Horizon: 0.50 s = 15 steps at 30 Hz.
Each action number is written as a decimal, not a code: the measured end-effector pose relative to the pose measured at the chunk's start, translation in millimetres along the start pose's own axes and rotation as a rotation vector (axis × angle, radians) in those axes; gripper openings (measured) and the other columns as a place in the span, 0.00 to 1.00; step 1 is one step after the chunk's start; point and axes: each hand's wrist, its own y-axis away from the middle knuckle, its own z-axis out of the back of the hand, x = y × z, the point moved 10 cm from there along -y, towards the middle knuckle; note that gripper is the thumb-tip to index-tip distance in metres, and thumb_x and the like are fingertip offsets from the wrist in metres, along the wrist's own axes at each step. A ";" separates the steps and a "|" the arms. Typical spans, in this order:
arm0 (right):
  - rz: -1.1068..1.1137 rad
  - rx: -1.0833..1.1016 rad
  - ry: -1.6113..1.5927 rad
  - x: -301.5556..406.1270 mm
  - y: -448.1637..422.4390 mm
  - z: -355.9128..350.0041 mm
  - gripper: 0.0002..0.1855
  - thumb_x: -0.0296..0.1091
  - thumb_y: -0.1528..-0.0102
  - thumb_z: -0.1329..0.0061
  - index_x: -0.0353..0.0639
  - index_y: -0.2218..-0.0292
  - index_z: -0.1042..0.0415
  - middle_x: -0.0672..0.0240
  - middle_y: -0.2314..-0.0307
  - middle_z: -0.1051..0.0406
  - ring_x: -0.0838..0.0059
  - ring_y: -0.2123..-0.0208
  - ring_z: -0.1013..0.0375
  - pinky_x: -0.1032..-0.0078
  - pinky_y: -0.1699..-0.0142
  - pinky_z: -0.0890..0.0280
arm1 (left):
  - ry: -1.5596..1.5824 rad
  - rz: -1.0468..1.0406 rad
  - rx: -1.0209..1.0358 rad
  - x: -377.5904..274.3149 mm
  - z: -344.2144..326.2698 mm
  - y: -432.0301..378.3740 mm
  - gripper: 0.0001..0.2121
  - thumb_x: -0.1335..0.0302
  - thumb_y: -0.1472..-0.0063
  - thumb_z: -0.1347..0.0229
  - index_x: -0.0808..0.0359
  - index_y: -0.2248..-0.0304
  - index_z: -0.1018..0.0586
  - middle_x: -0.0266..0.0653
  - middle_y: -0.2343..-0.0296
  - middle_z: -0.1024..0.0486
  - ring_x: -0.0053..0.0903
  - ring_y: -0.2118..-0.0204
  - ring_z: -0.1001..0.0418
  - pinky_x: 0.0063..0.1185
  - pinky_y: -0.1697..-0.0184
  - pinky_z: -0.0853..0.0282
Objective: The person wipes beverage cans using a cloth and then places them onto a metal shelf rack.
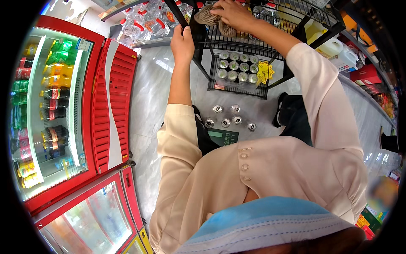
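At the top of the head view stands a black wire display rack. My left hand grips its dark upright post on the left side, thumb pointing up. Higher and to the right, my right hand holds a striped brown cloth over the rack's upper wire shelf; part of the cloth hangs below my fingers. On the low shelf sits a shrink-wrapped pack of drink cans with a yellow star-shaped tag beside it. Several loose cans stand upright on the floor between my feet.
A red drinks fridge full of bottles stands at the left, with a red glass-topped freezer nearer. Large water bottles with red caps are at the upper left. Shelving at the right holds white jugs. A green floor sign lies near the cans.
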 end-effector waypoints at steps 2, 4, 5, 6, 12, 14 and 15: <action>-0.038 0.033 -0.234 0.7 -10.0 -0.9 0.18 0.27 0.48 0.58 0.46 0.56 0.26 0.56 0.58 0.31 0.59 0.57 0.31 0.65 0.49 0.37 | 0.003 -0.019 -0.015 -4.7 1.4 -2.5 0.14 0.67 0.37 0.52 0.69 0.58 0.27 0.45 0.71 0.24 0.33 0.69 0.27 0.27 0.62 0.34; 0.070 0.040 -0.266 -4.6 -11.7 -21.5 0.23 0.22 0.49 0.55 0.52 0.52 0.27 0.61 0.56 0.33 0.66 0.50 0.34 0.70 0.47 0.40 | 0.014 -0.020 0.001 -11.3 -10.8 -1.8 0.14 0.68 0.37 0.52 0.70 0.58 0.27 0.45 0.71 0.24 0.33 0.69 0.27 0.26 0.62 0.34; 0.107 0.129 -0.347 0.1 -8.3 -32.2 0.22 0.22 0.49 0.56 0.51 0.53 0.26 0.61 0.57 0.33 0.66 0.51 0.34 0.72 0.47 0.40 | 0.009 -0.011 0.007 -12.5 -12.6 -2.3 0.14 0.68 0.37 0.52 0.70 0.58 0.26 0.45 0.71 0.24 0.33 0.69 0.27 0.26 0.62 0.33; 0.158 0.220 -0.442 28.4 -7.0 -33.4 0.22 0.22 0.49 0.56 0.50 0.53 0.26 0.61 0.58 0.34 0.66 0.52 0.34 0.73 0.47 0.40 | -0.010 0.008 0.002 -5.9 -4.2 0.1 0.13 0.68 0.36 0.52 0.70 0.59 0.26 0.45 0.71 0.24 0.32 0.69 0.27 0.26 0.62 0.33; 0.198 0.607 -0.597 78.9 16.3 -26.2 0.22 0.21 0.48 0.60 0.45 0.52 0.27 0.60 0.58 0.34 0.66 0.55 0.33 0.75 0.48 0.40 | 0.156 0.014 0.004 3.3 3.9 2.1 0.13 0.69 0.36 0.53 0.70 0.59 0.26 0.41 0.70 0.24 0.24 0.67 0.28 0.23 0.60 0.34; 0.126 0.575 -0.513 44.0 6.5 -39.6 0.21 0.21 0.48 0.60 0.44 0.53 0.27 0.60 0.58 0.33 0.65 0.55 0.33 0.75 0.49 0.39 | 0.196 0.020 0.019 -0.7 -3.7 -1.7 0.13 0.69 0.36 0.53 0.70 0.59 0.26 0.41 0.69 0.24 0.24 0.67 0.29 0.22 0.60 0.34; 0.092 0.566 -0.479 27.3 0.0 -50.6 0.21 0.21 0.48 0.60 0.44 0.53 0.27 0.60 0.57 0.33 0.65 0.56 0.32 0.74 0.49 0.39 | 0.198 0.030 0.026 0.7 -5.9 -2.0 0.13 0.69 0.36 0.53 0.70 0.59 0.26 0.41 0.69 0.24 0.24 0.66 0.29 0.22 0.60 0.35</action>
